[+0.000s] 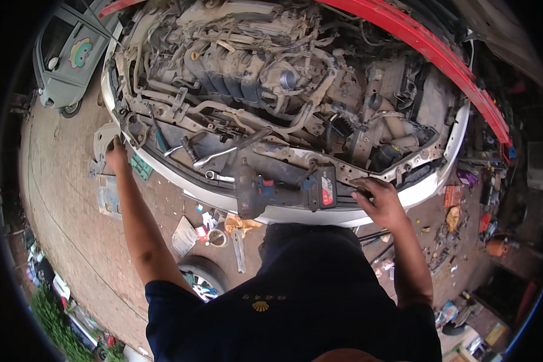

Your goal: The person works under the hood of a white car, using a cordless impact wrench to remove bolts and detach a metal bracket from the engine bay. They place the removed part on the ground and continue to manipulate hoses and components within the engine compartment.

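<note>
My left hand (116,157) reaches to the front left corner of the car, by a grey plate-like part (104,134). Its fingers look curled together, and what they hold, if anything, is hidden. On the bumper's top edge my right hand (380,204) rests with thumb and fingers apart, holding nothing. Just left of it lies a cordless impact wrench (277,192) with its battery. Beyond the wrench's head are a combination spanner (219,177), a ratchet (214,158) and a dark-handled tool (190,148), all on the front panel.
The uncovered engine (235,66) fills the bay ahead, beneath a red bar (416,36). A wheel (202,280), a round tub (217,238) and scattered parts lie on the brick floor (66,175). A small grey-green vehicle (66,66) stands far left.
</note>
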Demonstrator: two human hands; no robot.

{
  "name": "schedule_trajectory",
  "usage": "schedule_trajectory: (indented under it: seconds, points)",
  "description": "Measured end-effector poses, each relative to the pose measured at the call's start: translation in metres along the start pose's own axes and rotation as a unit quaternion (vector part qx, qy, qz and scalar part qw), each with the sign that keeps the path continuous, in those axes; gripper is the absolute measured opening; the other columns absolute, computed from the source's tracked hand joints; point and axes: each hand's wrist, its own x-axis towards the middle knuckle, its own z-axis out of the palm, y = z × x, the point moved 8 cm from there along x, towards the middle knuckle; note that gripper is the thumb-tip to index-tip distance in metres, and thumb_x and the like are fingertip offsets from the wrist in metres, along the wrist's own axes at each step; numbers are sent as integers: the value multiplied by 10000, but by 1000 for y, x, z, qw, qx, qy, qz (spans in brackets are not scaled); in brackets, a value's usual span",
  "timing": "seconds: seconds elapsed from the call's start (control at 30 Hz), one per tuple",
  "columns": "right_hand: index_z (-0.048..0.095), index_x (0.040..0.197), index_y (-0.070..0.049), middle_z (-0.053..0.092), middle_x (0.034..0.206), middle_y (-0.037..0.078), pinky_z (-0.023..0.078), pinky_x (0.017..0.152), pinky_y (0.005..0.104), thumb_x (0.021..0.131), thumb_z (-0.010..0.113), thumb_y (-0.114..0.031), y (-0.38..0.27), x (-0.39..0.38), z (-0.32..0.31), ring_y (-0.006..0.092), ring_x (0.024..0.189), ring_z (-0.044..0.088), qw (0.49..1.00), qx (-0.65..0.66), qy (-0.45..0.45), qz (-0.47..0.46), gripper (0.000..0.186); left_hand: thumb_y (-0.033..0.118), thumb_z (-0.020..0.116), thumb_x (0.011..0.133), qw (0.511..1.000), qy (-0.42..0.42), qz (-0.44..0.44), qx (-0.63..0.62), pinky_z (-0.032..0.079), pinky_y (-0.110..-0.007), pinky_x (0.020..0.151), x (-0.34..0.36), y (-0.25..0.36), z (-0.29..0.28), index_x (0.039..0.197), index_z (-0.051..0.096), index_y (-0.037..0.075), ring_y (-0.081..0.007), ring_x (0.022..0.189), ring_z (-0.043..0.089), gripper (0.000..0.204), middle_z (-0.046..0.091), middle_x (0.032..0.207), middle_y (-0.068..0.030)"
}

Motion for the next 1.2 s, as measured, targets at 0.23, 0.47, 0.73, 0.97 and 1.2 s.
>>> schedule_trajectory:
  seconds: [0.23,0.47,0.73,0.97,1.2]
  points:
    - [695,1103,-10,717,988,198,554,798,395,899,696,-79,70,-55,-47,377,892,702,983,-24,149,105,215,207,561,1043,971,-22,233,-52,506,-354,984,-257,136,31,1326,584,-65,-247,1129,642,392,651,1257,-165]
    - [695,1076,5,706,995,200,542,807,425,889,696,-84,132,-61,-67,393,905,677,963,-91,237,95,208,144,603,957,864,-264,428,-7,464,-400,961,-427,248,108,1234,608,-74,-322,1062,602,353,627,1149,-205]
    - [685,1037,-17,649,942,185,478,805,469,845,703,-73,187,-65,-112,397,900,603,944,-171,269,81,201,110,647,897,743,-519,421,27,469,-382,969,-482,338,269,1197,661,-15,-343,1076,625,325,639,1156,-207]
    - [688,1038,-64,656,951,122,455,758,425,802,735,-114,228,-66,-124,342,858,601,939,-179,283,75,246,392,656,951,623,-672,351,193,440,-451,1064,-546,246,486,1372,539,-12,-424,1267,546,595,585,1343,-255]
    - [676,1025,-68,642,880,77,417,709,409,782,702,-142,238,-60,-121,290,773,585,946,-171,266,69,255,340,551,975,572,-653,318,382,354,-457,1168,-572,134,654,1523,352,-14,-400,1425,397,682,362,1574,-241]
